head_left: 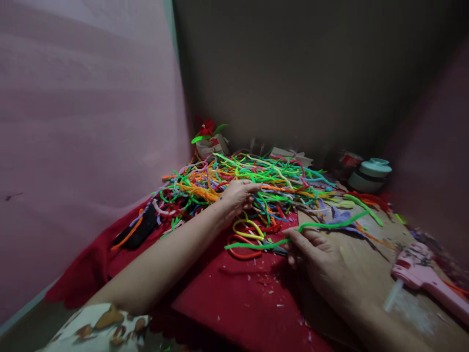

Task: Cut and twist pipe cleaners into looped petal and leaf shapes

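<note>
A big heap of pipe cleaners (252,183) in many colours lies on a red cloth (227,293). My left hand (240,194) reaches into the near edge of the heap, fingers curled down onto the strands; what they grip is hidden. My right hand (318,256) pinches a long green pipe cleaner (322,226) that runs from lower left to upper right. Scissors with orange and yellow handles (247,239) lie just left of my right hand.
A pink glue gun (425,274) lies on the wooden board (366,254) at right. A pale green lidded jar (370,175) stands at the back right. A red flower (207,129) sits behind the heap. A black object (141,232) lies at left. Walls close in all round.
</note>
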`<state>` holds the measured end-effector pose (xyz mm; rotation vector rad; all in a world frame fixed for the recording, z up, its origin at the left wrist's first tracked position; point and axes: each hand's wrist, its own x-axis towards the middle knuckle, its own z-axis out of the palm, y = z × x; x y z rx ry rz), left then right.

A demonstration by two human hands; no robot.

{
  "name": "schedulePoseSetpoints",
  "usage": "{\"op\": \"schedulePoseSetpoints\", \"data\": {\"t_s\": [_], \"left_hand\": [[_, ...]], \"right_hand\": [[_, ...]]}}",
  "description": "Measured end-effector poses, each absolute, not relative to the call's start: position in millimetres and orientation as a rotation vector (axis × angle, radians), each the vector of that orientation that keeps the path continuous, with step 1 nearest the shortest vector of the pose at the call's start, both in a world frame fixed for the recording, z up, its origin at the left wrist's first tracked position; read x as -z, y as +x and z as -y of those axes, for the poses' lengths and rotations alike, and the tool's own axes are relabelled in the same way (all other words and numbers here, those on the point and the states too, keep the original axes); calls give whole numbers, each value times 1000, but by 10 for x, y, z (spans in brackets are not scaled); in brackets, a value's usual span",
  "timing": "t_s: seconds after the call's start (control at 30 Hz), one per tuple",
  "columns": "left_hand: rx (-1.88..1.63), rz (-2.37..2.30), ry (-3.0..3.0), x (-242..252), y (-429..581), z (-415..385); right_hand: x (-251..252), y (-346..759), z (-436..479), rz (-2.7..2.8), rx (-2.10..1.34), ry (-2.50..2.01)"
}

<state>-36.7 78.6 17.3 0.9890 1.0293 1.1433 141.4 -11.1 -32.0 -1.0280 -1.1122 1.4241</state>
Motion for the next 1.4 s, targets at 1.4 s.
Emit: {"op": "schedulePoseSetpoints", "data": {"t_s": [1.4], "left_hand": [[-1239,-977,875,-534,-916,-1168]], "right_hand": [[318,1452,296,1278,-1982,-697]]}}
